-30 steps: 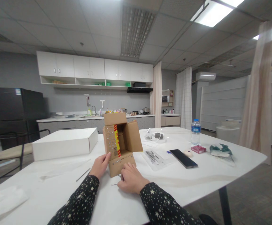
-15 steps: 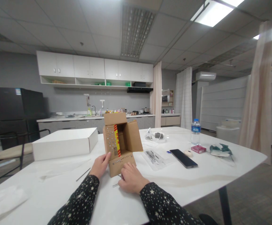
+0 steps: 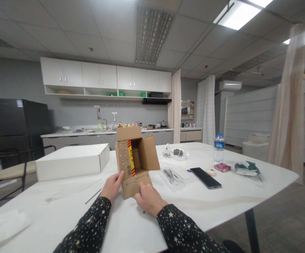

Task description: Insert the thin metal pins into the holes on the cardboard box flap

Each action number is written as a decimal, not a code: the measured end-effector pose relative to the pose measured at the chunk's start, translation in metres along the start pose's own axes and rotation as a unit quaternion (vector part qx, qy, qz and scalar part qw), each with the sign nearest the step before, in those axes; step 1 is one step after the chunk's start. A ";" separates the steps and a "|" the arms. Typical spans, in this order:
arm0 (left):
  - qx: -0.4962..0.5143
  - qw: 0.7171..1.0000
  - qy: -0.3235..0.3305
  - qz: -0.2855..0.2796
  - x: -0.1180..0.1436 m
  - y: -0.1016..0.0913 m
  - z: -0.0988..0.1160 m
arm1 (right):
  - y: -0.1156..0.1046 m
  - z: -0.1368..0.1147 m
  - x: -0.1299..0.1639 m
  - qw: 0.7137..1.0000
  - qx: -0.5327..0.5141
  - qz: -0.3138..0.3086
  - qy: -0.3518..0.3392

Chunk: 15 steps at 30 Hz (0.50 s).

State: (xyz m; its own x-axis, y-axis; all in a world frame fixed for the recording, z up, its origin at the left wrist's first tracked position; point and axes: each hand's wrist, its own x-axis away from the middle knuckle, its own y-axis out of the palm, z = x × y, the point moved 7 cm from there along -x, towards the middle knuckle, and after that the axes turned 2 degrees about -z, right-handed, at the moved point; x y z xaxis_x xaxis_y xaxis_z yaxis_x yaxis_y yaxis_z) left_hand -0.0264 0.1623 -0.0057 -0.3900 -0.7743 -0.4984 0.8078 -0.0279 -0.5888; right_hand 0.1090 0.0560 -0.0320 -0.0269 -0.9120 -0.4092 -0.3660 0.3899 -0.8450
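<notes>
An open cardboard box (image 3: 148, 154) with a red-and-yellow tape strip stands tilted on the white table, its mouth facing me. Small round silvery studs dot its left flap and run in a row along its lower flap (image 3: 131, 186). My left hand (image 3: 112, 185) grips the box's lower left edge between thumb and fingers. At the lower flap's right side, my right hand (image 3: 149, 198) is closed around a thin metal tool, mostly hidden by the fingers; only small bits of it peek out. A thin dark rod (image 3: 93, 196) lies left of my left hand.
Right of the box lie a clear pouch of metal tools (image 3: 172, 177), a black phone (image 3: 205, 177), a pink box (image 3: 222, 167) and a crumpled green-and-white packet (image 3: 247, 169). A water bottle (image 3: 219, 149) stands behind. At left sits a large white box (image 3: 70, 163).
My right hand's fingers have curled tighter and shifted slightly. The thin metal piece that stuck out left below the hand has turned and is mostly hidden. My left hand and the box stay put.
</notes>
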 end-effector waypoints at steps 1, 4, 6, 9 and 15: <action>-0.003 1.000 -0.001 0.000 0.000 0.000 0.000 | 0.001 0.002 0.000 1.000 -0.006 -0.001 0.003; -0.007 1.000 0.000 -0.001 -0.001 0.000 -0.001 | 0.004 0.004 -0.001 1.000 -0.015 0.004 -0.007; -0.004 1.000 0.000 0.001 0.000 0.000 0.000 | 0.004 0.005 -0.002 1.000 -0.026 0.009 -0.008; 0.000 1.000 0.002 0.004 0.000 -0.001 0.001 | 0.003 0.007 -0.002 0.999 -0.049 0.022 -0.006; 0.000 1.000 0.001 -0.001 0.000 -0.001 0.002 | -0.005 0.001 -0.003 0.990 -0.114 0.061 -0.051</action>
State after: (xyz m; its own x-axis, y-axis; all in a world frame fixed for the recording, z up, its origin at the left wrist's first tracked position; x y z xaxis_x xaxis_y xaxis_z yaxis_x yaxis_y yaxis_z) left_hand -0.0262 0.1607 -0.0040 -0.3931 -0.7729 -0.4981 0.8067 -0.0300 -0.5902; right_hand 0.1119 0.0566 -0.0272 0.0064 -0.8379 -0.5457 -0.5667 0.4466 -0.6924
